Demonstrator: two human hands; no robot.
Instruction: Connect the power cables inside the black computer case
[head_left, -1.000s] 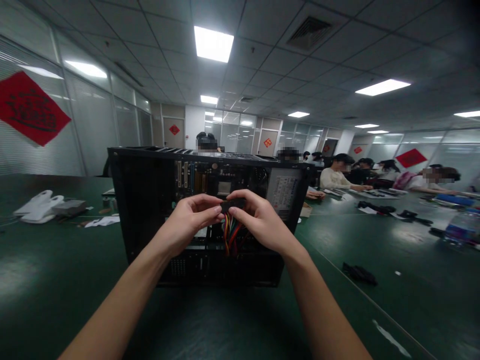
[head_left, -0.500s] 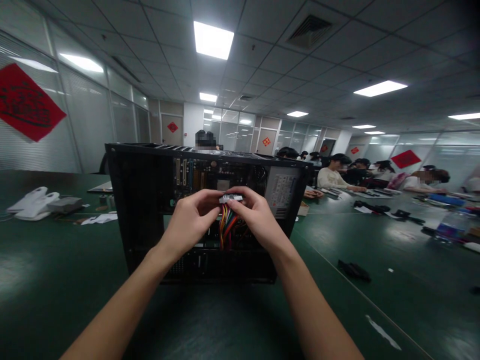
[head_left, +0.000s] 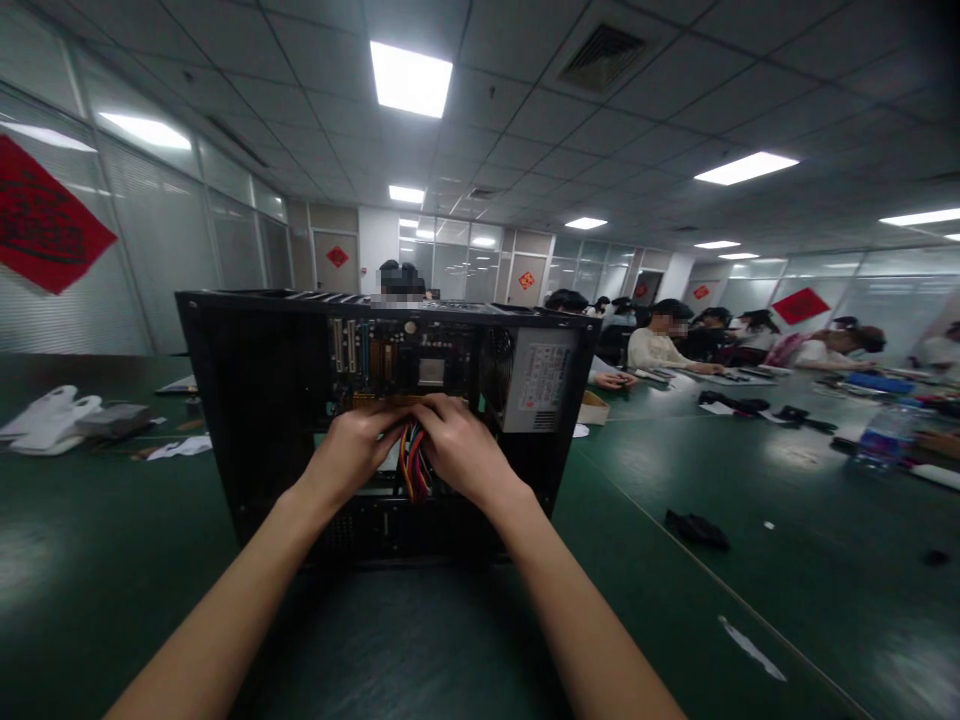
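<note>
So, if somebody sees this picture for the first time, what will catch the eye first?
First the open black computer case standing on the green table in the middle, its circuit board showing. Both hands are inside it: the left hand and right hand meet around a bundle of coloured wires. On the left wall hangs a red diamond decoration.

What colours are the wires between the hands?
The wires are red, yellow, orange and some dark ones, bundled between the left hand and right hand; head view.
</note>
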